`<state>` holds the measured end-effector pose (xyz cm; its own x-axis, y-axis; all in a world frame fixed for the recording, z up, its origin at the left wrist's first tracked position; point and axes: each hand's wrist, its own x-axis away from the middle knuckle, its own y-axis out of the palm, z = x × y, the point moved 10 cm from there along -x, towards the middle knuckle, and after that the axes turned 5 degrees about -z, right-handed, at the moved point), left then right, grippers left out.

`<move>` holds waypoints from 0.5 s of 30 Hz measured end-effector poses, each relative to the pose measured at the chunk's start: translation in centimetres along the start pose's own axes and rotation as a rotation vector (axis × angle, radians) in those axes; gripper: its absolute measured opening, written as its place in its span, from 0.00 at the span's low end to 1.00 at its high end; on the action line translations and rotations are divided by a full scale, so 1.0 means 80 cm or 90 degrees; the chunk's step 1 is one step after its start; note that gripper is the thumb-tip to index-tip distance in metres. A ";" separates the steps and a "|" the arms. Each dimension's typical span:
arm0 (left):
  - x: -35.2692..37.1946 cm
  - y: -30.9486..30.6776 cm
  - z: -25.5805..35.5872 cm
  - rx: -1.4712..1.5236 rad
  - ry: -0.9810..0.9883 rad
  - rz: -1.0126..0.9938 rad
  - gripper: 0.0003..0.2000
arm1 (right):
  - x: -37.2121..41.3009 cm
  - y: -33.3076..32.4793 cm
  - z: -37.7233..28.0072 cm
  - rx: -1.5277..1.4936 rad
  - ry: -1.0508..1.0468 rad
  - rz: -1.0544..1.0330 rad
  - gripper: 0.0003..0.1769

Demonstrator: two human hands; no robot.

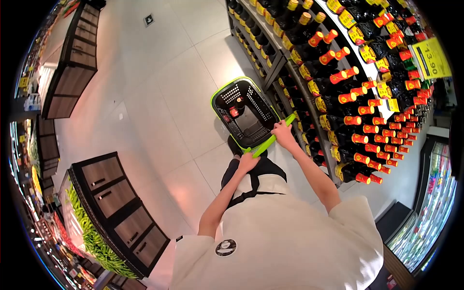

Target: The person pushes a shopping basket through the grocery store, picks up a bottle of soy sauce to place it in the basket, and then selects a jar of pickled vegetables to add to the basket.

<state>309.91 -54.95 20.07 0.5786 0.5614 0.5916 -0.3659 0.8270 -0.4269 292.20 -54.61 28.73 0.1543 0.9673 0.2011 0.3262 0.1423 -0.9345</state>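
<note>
A black shopping basket (pixel 223 102) with a bright green rim stands in front of my legs, its slotted walls seen from above. Its green handle (pixel 265 145) slants across the near side. My left hand (pixel 248 163) is closed round the handle's lower end. Farther up the same handle, my right hand (pixel 283 134) is wrapped round it close to the shelf. Inside the basket, toward its far left, lies a dark bottle (pixel 239 104) with a red label.
Tiered shelves (pixel 311 108) of dark bottles with red and yellow caps rise at my right, beside the basket. A yellow price sign (pixel 430 59) juts out there. At left stand wooden cabinets (pixel 108 186) topped with green peppers (pixel 92 232). Pale floor tiles (pixel 159 58) run between.
</note>
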 end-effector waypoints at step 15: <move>-0.076 -0.094 -0.032 -0.049 -0.011 -0.167 0.21 | -0.097 0.023 -0.032 0.017 0.113 -0.119 0.17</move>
<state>311.04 -64.69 17.93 0.6338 0.3289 0.7001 -0.1481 0.9399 -0.3076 293.98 -62.35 26.22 0.2561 0.8718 0.4175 0.3401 0.3230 -0.8832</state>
